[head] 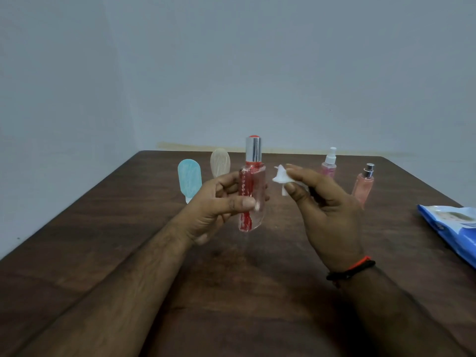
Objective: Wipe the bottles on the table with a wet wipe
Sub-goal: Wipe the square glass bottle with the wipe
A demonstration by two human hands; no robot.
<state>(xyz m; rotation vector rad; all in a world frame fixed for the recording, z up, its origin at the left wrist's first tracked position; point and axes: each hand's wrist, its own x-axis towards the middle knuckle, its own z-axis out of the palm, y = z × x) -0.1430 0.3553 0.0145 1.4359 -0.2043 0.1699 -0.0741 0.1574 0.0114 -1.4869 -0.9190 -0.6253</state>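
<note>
Left hand [219,202] fingers clamp upright clear red bottle [251,191]; right hand [329,210] pinches crumpled wipe [282,177].

Dark wooden table [257,292] bears four small bottles [189,182] and a blue wipe pack [453,230]

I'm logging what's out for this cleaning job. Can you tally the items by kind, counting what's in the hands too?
Spray bottles: 3 (red bottle in the left hand, white-pump bottle, pink bottle)
Tube bottles, cap down: 2 (blue tube, beige tube)
Wet wipe: 1, in the right hand
Wipes pack: 1
Total: 7
</note>
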